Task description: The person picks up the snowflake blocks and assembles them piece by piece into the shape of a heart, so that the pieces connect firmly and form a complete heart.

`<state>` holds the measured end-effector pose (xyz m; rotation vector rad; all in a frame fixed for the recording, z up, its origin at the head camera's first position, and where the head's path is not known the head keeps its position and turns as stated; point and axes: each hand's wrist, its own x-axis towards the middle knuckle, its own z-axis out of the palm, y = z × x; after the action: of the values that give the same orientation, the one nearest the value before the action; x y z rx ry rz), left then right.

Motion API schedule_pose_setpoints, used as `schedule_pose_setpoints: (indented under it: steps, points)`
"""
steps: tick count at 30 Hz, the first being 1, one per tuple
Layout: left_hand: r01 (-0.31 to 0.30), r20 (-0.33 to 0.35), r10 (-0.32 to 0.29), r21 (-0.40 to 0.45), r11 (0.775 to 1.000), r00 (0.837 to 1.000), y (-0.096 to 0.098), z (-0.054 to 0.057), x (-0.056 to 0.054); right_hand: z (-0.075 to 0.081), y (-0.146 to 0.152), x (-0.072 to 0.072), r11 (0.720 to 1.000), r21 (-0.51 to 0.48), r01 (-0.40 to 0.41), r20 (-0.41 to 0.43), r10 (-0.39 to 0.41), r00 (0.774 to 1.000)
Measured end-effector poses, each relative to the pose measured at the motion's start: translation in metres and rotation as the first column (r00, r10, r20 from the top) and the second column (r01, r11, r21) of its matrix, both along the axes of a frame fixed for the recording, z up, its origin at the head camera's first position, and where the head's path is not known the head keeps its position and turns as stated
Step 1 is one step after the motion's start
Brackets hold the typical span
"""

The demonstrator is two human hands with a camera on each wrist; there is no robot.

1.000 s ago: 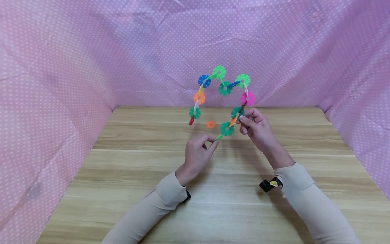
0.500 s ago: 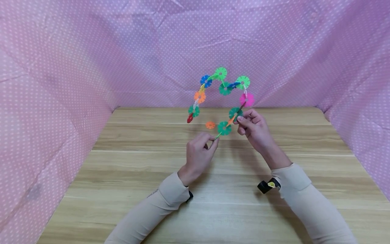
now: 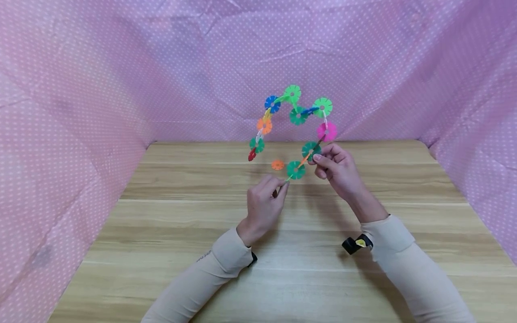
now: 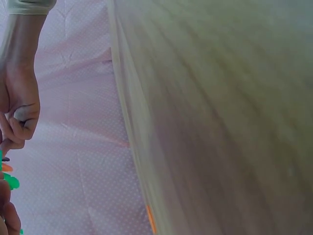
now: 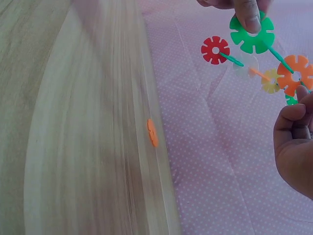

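Note:
A chain of slotted snowflake discs point(image 3: 326, 132) in several colours is held up above the table, bent into an unclosed heart-like outline. At its lower end the left hand point(image 3: 264, 202) pinches a light green disc point(image 5: 261, 39) between thumb and fingertips. The right hand point(image 3: 341, 172) grips the chain further up its right side; the right wrist view shows its fingers at an orange disc point(image 5: 296, 73). A red disc point(image 3: 252, 154) forms the loose end on the left, apart from both hands. The left wrist view catches only part of the hands and a few discs.
A single orange disc point(image 3: 277, 165) lies flat on the wooden table point(image 3: 194, 215), behind the left hand. Pink dotted cloth point(image 3: 226, 67) hangs at the back and both sides. Black straps sit at both wrists.
The lower right part of the chain has shifted slightly left, and the left hand a little right. The red end has risen slightly. Both hands keep their hold.

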<state>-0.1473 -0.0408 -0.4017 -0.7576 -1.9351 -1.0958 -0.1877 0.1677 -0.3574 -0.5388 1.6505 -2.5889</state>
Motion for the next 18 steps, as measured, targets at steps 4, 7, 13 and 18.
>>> schedule_pose_setpoints:
  steps: [4, 7, 13, 18]
  points:
    - [0.007, -0.024, -0.006, 0.041, 0.999, 1.000, 0.0017, -0.0001, -0.0023, -0.0001, -0.0012, 0.0001, 1.000, -0.011, -0.008, 0.011, 0.008, 1.000]
    - [0.009, -0.024, -0.008, 0.061, 0.998, 1.000, 0.0019, 0.0005, -0.0033, -0.0003, -0.0030, 0.0009, 1.000, -0.015, -0.011, 0.024, 0.012, 1.000]
    - [0.013, 0.012, -0.013, 0.031, 0.999, 1.000, 0.0001, 0.0008, -0.0033, -0.0020, -0.0034, 0.0003, 1.000, 0.001, 0.014, 0.042, -0.014, 0.999]
    - [0.001, 0.077, 0.003, -0.044, 0.999, 0.997, -0.0043, 0.0023, -0.0047, -0.0053, -0.0004, -0.0030, 0.999, 0.032, 0.032, 0.024, -0.032, 0.999]
